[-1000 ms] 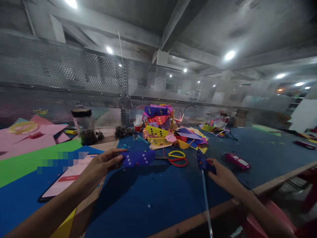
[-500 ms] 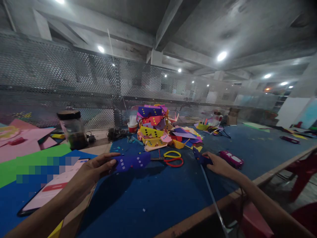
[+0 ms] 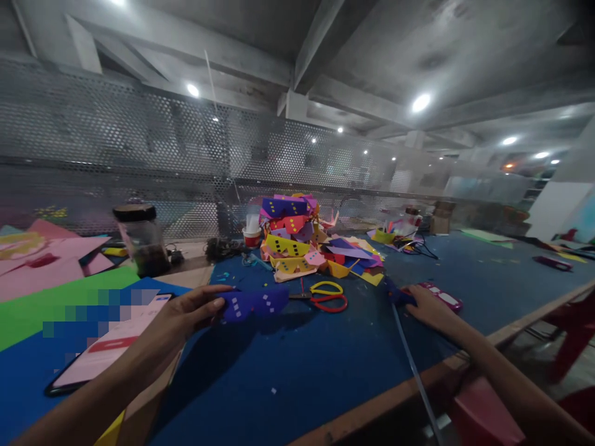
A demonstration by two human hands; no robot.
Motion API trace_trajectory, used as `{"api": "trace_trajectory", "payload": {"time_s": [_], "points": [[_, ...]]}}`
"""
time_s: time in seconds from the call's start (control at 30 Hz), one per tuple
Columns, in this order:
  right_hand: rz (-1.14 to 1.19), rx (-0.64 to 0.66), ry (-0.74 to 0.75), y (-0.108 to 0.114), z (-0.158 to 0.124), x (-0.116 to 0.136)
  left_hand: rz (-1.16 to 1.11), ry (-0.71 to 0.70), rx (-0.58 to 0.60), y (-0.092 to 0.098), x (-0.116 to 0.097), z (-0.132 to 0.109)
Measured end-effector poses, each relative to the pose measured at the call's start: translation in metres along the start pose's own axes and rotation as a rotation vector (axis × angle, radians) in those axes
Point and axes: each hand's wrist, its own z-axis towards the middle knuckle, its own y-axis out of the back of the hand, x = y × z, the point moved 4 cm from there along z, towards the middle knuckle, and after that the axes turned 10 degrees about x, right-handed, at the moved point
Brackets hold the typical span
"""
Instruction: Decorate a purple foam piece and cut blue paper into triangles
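My left hand (image 3: pixel 199 306) pinches the near end of a blue paper cutout (image 3: pixel 255 305) dotted with small white squares, held just over the table. On the right, my right hand (image 3: pixel 425 305) is closed around the handle of a dark blue glue gun (image 3: pixel 395 292). A long, pale glue stick (image 3: pixel 416 365) trails from it toward the table's front edge. Scissors (image 3: pixel 328 297) with yellow and red handles lie between my hands, beyond the cutout. Behind them rises a pile of coloured paper cutouts (image 3: pixel 290 244).
A phone (image 3: pixel 111 344) and coloured sheets (image 3: pixel 83 297) lie at the left, near a dark-lidded jar (image 3: pixel 142 244). A red-and-white cup (image 3: pixel 251 232) stands beside the pile. A magenta case (image 3: pixel 444 297) sits by my right hand. Mesh panels (image 3: pixel 176 155) line the back.
My right hand has moved right with the glue gun, closer to the magenta case. The left hand keeps its hold on the blue cutout. The whole view has shifted slightly.
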Motion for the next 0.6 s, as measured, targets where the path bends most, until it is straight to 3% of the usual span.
{"api": "trace_trajectory", "payload": {"time_s": [0.3, 0.43, 0.53, 0.6], "points": [[-0.095, -0.005, -0.007, 0.002, -0.002, -0.001, -0.043, -0.01, 0.049, -0.005, -0.003, -0.004], [-0.149, -0.05, -0.088, 0.02, -0.008, 0.003, -0.017, -0.024, 0.074, -0.007, -0.006, -0.006], [-0.146, -0.126, -0.08, 0.047, -0.013, 0.034, 0.032, -0.064, 0.078, -0.008, -0.006, -0.006], [0.035, -0.161, 0.085, 0.066, -0.018, 0.075, 0.066, -0.098, 0.082, -0.008, -0.008, -0.006]]}}
